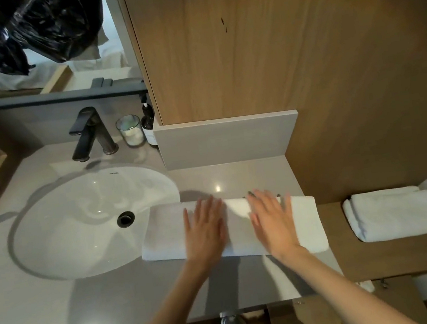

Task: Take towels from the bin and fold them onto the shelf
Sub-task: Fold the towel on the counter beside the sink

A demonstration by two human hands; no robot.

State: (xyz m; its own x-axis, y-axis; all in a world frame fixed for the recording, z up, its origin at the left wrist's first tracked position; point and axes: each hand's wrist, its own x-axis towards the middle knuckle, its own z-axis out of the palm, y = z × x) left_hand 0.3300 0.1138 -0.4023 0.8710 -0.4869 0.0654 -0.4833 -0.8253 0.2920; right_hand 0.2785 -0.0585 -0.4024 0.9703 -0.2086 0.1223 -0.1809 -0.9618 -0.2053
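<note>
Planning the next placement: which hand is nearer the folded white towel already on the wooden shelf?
Right. The right hand lies flat on the long white towel, toward the folded white towel; the left hand is farther away, sink-side.

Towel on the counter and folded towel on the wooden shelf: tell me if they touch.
Apart. The head view shows bare wooden shelf between the right end of the towel on the counter and the folded towel further right.

A small mark on the sink [53, 239] rim looks illegible.
</note>
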